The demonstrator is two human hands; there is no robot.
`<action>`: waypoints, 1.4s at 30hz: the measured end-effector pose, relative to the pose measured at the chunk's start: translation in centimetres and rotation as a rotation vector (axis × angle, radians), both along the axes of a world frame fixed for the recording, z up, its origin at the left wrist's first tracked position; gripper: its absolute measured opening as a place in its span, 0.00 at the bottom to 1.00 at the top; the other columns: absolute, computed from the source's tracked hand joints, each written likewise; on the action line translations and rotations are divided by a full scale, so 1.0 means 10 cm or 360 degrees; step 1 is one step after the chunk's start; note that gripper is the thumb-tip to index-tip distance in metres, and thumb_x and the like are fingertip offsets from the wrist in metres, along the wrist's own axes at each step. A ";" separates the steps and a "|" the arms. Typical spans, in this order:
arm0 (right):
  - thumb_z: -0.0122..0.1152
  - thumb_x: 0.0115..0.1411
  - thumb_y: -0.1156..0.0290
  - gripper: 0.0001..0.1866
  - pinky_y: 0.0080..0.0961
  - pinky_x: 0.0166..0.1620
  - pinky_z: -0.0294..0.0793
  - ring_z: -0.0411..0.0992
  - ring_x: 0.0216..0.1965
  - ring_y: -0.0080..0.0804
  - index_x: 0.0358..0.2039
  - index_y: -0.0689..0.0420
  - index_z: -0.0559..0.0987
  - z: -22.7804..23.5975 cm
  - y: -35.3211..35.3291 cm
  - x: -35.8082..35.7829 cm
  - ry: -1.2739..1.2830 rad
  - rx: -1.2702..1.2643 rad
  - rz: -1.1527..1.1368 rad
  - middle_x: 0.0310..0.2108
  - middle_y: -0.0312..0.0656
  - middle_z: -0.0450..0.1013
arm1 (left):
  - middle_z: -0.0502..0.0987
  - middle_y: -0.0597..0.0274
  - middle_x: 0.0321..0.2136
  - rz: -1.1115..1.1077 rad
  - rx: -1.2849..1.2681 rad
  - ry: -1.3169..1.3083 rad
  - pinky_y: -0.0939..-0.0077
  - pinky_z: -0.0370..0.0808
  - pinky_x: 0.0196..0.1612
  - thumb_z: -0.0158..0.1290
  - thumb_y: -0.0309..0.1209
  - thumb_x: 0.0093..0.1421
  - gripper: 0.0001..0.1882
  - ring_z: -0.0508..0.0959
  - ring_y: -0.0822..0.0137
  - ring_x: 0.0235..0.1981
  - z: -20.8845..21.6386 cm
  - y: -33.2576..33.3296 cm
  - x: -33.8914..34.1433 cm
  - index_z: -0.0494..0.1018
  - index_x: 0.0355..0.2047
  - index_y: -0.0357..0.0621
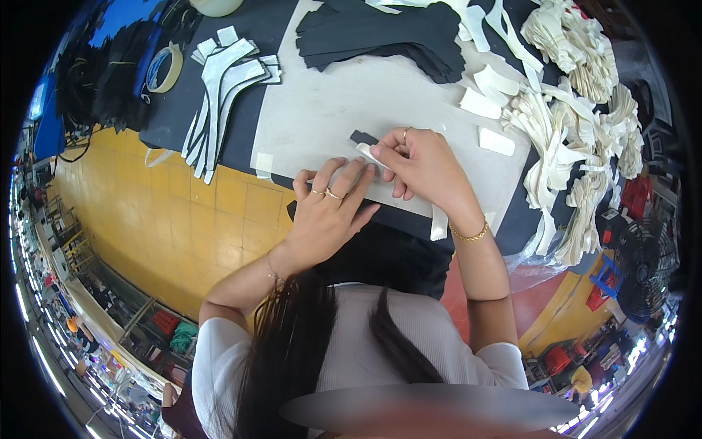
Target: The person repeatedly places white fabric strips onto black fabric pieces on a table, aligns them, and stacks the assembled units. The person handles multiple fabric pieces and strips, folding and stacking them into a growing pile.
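My right hand (428, 168) pinches a small white strip (371, 155) between thumb and fingers, low over the pale board (314, 117). Just beyond the strip, a short piece of black fabric (363, 137) sticks out; how the two are joined is hidden by my fingers. My left hand (329, 212) lies palm down at the board's near edge, fingers spread, with its fingertips beside the near end of the white strip. Black fabric (395, 223) hangs along the near edge below both hands. Under my right wrist, a narrow cream strip (439, 223) dangles over that edge.
A stack of black cut fabric (380, 40) lies at the back. Bundled cream pieces (563, 139) crowd the right side, with one loose white piece (496, 141) on the board. Dark-edged white pieces (219, 95) fan out at left, near a tape roll (165, 68). A fan (645, 267) stands right.
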State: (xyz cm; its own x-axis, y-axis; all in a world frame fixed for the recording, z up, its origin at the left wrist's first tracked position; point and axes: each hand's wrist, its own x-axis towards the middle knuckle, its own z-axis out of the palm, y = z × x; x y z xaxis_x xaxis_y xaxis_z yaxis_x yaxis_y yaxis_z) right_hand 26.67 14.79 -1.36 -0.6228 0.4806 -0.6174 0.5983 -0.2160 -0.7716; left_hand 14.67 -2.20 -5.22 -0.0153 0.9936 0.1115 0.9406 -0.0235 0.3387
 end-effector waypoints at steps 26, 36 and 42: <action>0.57 0.68 0.66 0.13 0.18 0.17 0.73 0.78 0.17 0.29 0.34 0.66 0.76 0.09 0.02 0.01 -0.0111 -0.0110 -0.0128 0.20 0.42 0.76 | 0.66 0.66 0.60 0.0030 0.0008 0.0199 0.54 0.57 0.56 0.59 0.37 0.57 0.28 0.66 0.65 0.60 0.02 0.12 -0.06 0.71 0.59 0.51; 0.59 0.65 0.68 0.13 0.19 0.19 0.74 0.78 0.17 0.27 0.31 0.67 0.79 -0.03 0.01 -0.03 -0.0169 0.0071 -0.0051 0.18 0.42 0.76 | 0.66 0.67 0.59 0.0048 0.0027 0.0139 0.55 0.55 0.57 0.60 0.37 0.57 0.29 0.65 0.66 0.61 -0.04 0.09 -0.07 0.71 0.60 0.51; 0.59 0.64 0.68 0.13 0.19 0.19 0.74 0.77 0.17 0.26 0.30 0.67 0.80 -0.03 0.01 -0.03 -0.0173 0.0086 -0.0057 0.19 0.42 0.76 | 0.66 0.67 0.59 0.0017 0.0032 0.0106 0.55 0.55 0.58 0.60 0.38 0.57 0.29 0.64 0.67 0.62 -0.05 0.09 -0.11 0.70 0.60 0.51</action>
